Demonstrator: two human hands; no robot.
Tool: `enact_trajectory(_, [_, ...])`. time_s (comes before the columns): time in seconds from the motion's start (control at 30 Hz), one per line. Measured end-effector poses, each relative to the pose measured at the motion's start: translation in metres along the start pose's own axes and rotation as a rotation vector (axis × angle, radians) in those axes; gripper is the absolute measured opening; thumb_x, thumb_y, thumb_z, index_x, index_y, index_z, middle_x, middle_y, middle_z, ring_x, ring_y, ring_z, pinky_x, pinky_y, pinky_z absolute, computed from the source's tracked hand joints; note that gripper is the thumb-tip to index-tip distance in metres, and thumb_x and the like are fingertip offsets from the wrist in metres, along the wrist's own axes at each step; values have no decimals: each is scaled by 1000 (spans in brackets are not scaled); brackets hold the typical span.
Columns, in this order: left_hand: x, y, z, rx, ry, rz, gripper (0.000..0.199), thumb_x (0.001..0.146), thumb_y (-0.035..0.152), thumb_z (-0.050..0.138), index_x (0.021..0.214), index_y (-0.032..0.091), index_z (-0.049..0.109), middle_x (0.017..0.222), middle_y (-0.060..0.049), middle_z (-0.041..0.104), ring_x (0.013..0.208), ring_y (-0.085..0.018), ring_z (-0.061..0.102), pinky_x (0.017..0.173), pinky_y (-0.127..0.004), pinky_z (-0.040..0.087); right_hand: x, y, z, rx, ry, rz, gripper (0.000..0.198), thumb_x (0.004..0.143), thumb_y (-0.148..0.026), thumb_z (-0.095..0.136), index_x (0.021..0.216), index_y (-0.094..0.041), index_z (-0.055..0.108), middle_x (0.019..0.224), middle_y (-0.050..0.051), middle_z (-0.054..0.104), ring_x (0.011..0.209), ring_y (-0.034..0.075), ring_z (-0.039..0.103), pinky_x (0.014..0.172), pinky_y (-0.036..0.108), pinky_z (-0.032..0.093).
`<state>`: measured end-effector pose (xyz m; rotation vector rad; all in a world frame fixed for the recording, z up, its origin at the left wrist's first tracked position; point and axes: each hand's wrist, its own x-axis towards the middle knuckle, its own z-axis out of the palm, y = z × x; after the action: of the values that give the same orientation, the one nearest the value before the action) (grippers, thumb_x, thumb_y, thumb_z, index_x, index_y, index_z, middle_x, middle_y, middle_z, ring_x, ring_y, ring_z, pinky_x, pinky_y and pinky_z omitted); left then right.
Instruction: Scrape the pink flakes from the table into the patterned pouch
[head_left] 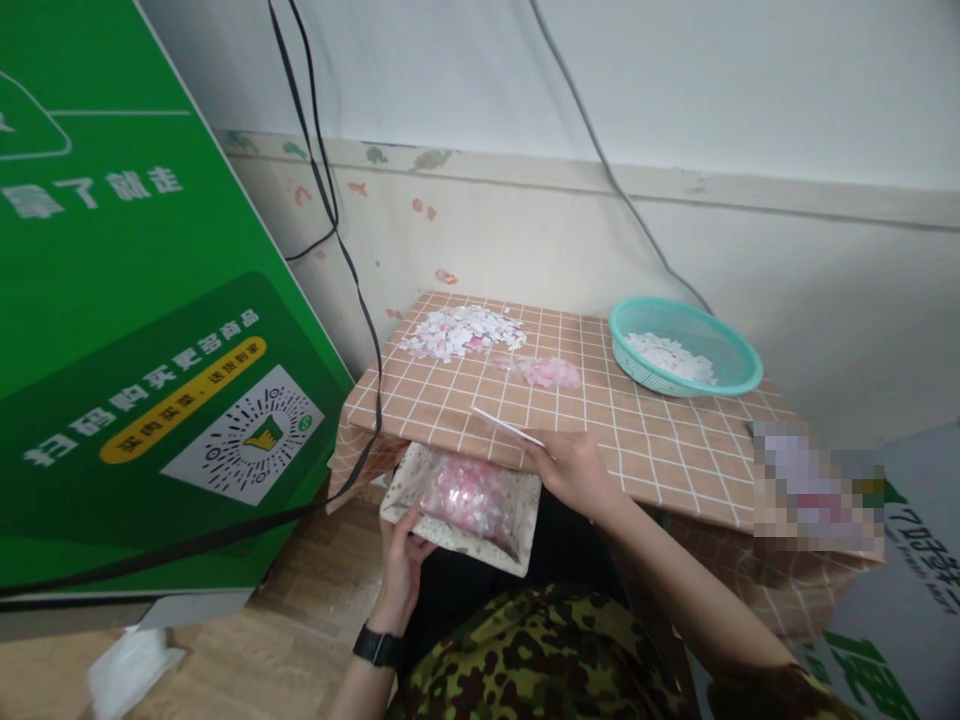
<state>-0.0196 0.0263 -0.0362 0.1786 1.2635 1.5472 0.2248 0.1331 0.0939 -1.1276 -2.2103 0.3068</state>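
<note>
In the head view, with the clock centred on it, a cream, dark-flecked rectangular fabric tray [517, 545] is held above the lap at the table's near edge. It contains shiny clear-and-pink small pieces [469, 495]. At eight o'clock the left hand [403, 555] grips its corner, thumb over the rim, other fingers curled partly out of sight beneath. Towards three o'clock, the right hand [577, 475] pinches one end of a thin white flat strip [506, 425], which points away over the brown, white-checked tablecloth [645, 450].

At twelve o'clock lies a loose heap of small white-and-pink pieces [465, 332]; at one o'clock, beyond the strip, a smaller translucent pink heap [551, 372]; at two, a round turquoise plastic basket [697, 322] containing white pieces [667, 355].

The step in hand looks like steadying the tray while handling the strip; a next move would call for a level tray and firm pinch.
</note>
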Motion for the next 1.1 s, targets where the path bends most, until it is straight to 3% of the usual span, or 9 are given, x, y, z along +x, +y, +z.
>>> enact_trajectory(0.13, [-3, 4, 0, 18, 10, -4, 56, 79, 36, 74, 130, 28, 52, 124, -8, 66, 86, -20, 70, 76, -38, 59, 2, -4, -12, 105, -52, 7, 35, 102, -39, 51, 92, -21, 80, 71, 4, 76, 57, 15, 66, 57, 25, 43])
enact_trajectory(0.23, [-1, 2, -1, -8, -4, -23, 60, 79, 36, 74, 134, 29, 52, 125, -8, 67, 90, -22, 71, 78, -39, 59, 4, 11, -27, 96, 64, 106, 41, 101, -47, 53, 84, -19, 78, 67, 4, 73, 54, 15, 62, 54, 25, 39])
enact_trajectory(0.43, [6, -9, -6, -61, -18, -38, 63, 79, 32, 75, 138, 30, 52, 129, -8, 67, 96, -23, 70, 81, -40, 60, 12, 67, -55, -145, 284, 222, 57, 98, -59, 51, 65, -17, 71, 50, 4, 59, 46, 14, 51, 48, 28, 28])
enact_trajectory(0.6, [5, -15, -5, -58, -64, -6, 60, 81, 34, 75, 137, 31, 54, 140, -9, 62, 110, -25, 68, 85, -39, 60, 15, 84, -61, -205, 262, 200, 53, 97, -57, 52, 76, -16, 77, 50, 5, 60, 46, 15, 52, 49, 28, 28])
enact_trajectory(0.77, [5, -18, -5, 5, -65, -2, 62, 80, 36, 78, 136, 30, 52, 137, -9, 63, 100, -23, 71, 84, -41, 61, 12, 61, -65, -135, 242, 183, 53, 96, -56, 56, 65, -17, 72, 49, 3, 59, 45, 14, 53, 47, 27, 30])
enact_trajectory(0.9, [7, -21, -6, -16, -42, -4, 61, 79, 35, 77, 134, 29, 52, 134, -9, 65, 98, -23, 72, 84, -42, 61, -3, 24, -57, 7, 81, 50, 39, 100, -42, 57, 78, -18, 78, 57, 2, 68, 48, 13, 59, 50, 26, 40])
enact_trajectory(1.0, [7, -20, -7, -37, -51, -1, 57, 81, 36, 75, 133, 29, 54, 137, -9, 63, 102, -24, 71, 84, -41, 61, -16, 4, -47, 72, 31, -93, 27, 101, -32, 56, 96, -19, 79, 73, 5, 77, 57, 15, 68, 55, 25, 46])
enact_trajectory(1.1, [5, -18, -7, -35, -65, -8, 57, 82, 37, 75, 134, 28, 55, 133, -10, 65, 104, -25, 70, 84, -42, 61, -26, -3, -39, 120, -2, -181, 23, 101, -25, 56, 102, -19, 78, 77, 5, 79, 62, 15, 71, 58, 24, 49])
